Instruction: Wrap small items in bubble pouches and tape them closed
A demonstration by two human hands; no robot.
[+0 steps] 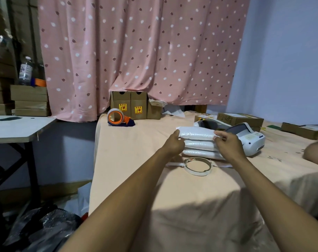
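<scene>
Both hands reach out over a bench (136, 151) covered with a peach cloth. They meet at a stack of white bubble pouches (200, 149) near the middle of the bench. The left hand (173, 143) pinches the left end of the top pouch (196, 132), with its fingers curled under the edge. The right hand (227, 142) pinches the right end of the same pouch between thumb and fingers. The top pouch lies roughly flat on the rest of the stack, and whether it is lifted clear of them cannot be told.

Just in front of the stack, on the near side, a thin, nearly used-up roll of tape (198, 172) lies flat on the cloth with loose strips trailing to either side. A white label printer (251, 140) sits just to the right of the stack. Beyond it, flat brown boxes (240, 119) lie towards the far right.

At the far left corner of the bench is an orange tape dispenser (116, 118). Upright cardboard boxes (130, 106) with yellow stickers stand behind it, against a pink spotted curtain (136, 51).

To the left, apart from the bench, is a white table (14, 128). Behind it a water bottle (25, 70) stands on stacked cartons. Black bags (45, 228) lie on the floor at the near left.
</scene>
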